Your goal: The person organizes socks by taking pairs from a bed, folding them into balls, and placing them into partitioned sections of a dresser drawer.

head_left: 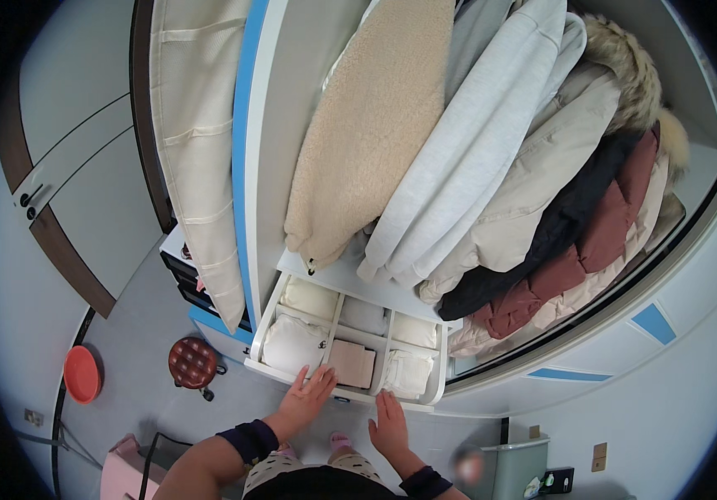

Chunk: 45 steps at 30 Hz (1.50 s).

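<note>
A white drawer [440, 375] stands pulled out at the foot of a wardrobe, split by dividers into several compartments. In its near row lie a folded white garment [293, 343], a folded pink cloth [352, 363] and a cream garment [408, 373]. Behind them are a cream cloth [310, 297], a grey one [364, 317] and another cream one [415, 330]. My left hand [308, 402] rests at the drawer's front edge by the pink cloth, fingers stretched out. Further right along that edge, my right hand [390, 427] has straight fingers near the cream garment. Neither hand holds anything.
Above the drawer hang a beige fleece coat [375, 125], a light grey sweatshirt [479, 150] and several jackets. A cream hanging organizer [200, 142] is at left. On the floor are a round brown stool [192, 362], a red basin [82, 375] and a grey-green bin [515, 467].
</note>
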Each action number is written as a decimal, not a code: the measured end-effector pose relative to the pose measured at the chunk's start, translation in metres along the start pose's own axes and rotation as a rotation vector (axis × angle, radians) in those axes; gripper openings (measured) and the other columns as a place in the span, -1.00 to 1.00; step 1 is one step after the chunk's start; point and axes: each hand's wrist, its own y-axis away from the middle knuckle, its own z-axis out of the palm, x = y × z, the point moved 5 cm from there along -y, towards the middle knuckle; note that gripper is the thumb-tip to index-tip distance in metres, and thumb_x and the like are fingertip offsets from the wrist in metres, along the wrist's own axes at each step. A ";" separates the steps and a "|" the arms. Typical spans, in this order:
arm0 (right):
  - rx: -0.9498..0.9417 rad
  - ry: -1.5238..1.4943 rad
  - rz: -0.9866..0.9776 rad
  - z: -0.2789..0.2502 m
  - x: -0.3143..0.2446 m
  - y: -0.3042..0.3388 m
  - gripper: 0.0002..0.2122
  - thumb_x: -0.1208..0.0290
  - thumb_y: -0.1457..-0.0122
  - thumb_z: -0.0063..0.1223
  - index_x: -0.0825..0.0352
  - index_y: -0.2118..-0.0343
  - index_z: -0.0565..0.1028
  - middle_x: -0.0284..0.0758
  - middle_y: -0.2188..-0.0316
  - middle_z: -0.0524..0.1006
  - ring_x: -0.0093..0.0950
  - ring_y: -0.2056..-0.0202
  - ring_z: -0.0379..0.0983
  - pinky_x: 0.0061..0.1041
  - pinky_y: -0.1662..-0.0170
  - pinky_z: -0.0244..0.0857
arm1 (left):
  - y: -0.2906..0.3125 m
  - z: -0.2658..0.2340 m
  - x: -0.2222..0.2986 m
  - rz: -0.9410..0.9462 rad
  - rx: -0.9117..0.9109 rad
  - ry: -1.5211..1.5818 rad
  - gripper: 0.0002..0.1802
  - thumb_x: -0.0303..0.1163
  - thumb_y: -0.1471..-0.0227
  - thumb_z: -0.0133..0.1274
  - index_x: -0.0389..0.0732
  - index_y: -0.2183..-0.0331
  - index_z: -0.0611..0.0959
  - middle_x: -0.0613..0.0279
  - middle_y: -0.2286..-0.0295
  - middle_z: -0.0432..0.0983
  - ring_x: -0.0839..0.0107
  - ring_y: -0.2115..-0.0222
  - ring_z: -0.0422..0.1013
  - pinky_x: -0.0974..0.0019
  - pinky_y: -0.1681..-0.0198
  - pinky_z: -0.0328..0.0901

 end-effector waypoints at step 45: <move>0.027 0.438 -0.020 0.015 0.082 -0.184 -0.28 0.45 0.18 0.02 0.47 -0.10 -0.01 -0.06 -0.12 0.00 -0.21 -0.17 -0.18 -0.43 -0.21 -0.28 | -0.162 0.053 -0.082 -0.317 -0.390 0.243 -0.08 -0.28 0.25 0.03 -0.22 -0.12 -0.04 0.22 -0.14 -0.26 0.20 -0.17 -0.33 0.01 -0.07 -0.01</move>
